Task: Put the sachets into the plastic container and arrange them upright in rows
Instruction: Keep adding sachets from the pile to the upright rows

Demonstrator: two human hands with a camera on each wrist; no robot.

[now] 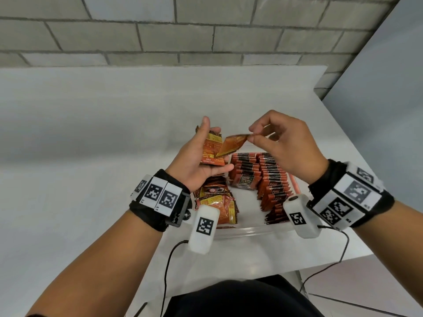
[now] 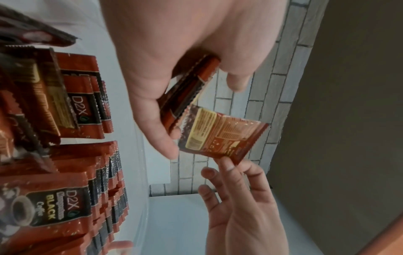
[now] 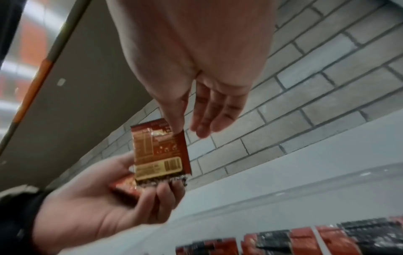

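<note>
One pinched sachet (image 1: 231, 144), two hands (image 1: 199, 154).

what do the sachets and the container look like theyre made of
Sachet pinched by the right hand: likely thin foil-laminate film, glossy; it shows glare, crinkles and serrated sealed ends. Plastic container: clear, smooth, seemingly rigid plastic; the table shows through its wall, and the rim catches highlights.
</note>
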